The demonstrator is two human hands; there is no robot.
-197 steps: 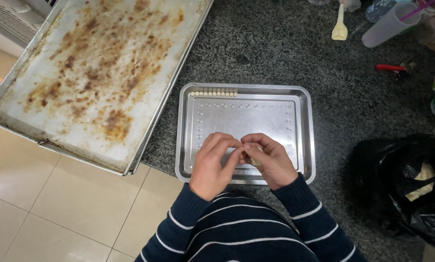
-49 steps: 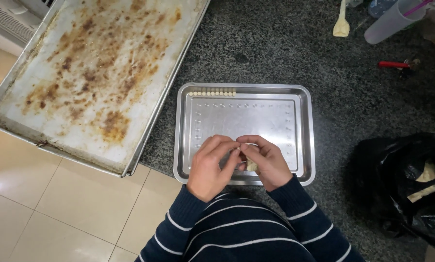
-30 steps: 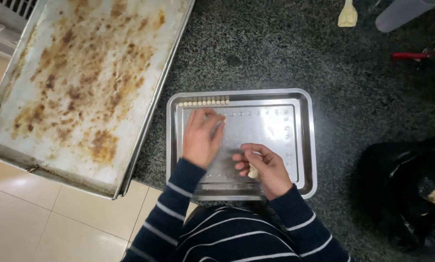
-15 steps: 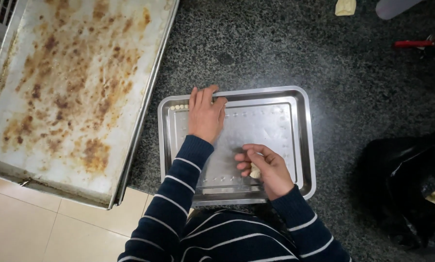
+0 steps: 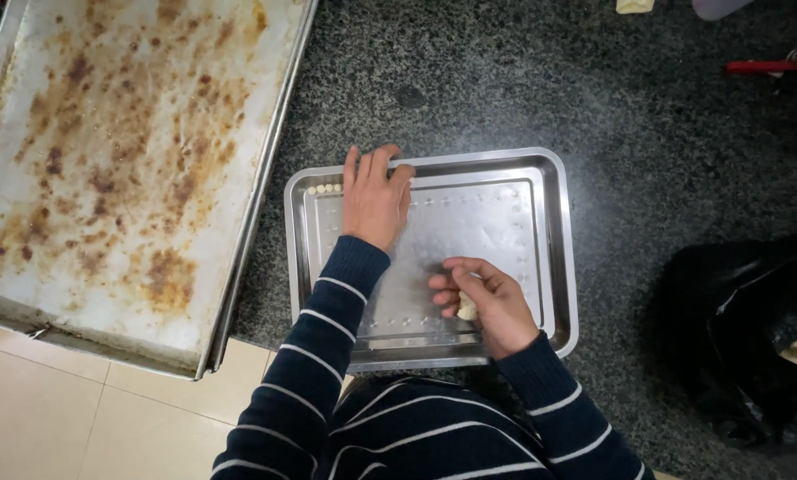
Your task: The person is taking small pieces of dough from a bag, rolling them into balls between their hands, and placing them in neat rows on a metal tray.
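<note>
— So, what has changed?

— My hands have split apart. A moment ago both pinched together at the lower middle of the steel tray; now my left hand lies spread and flat at the tray's upper left, fingertips on the row of small pale dough pieces.

— And your right?

— My right hand stays low in the tray, fingers curled around a pale dough lump. I judge one piece has just joined the row.
</note>
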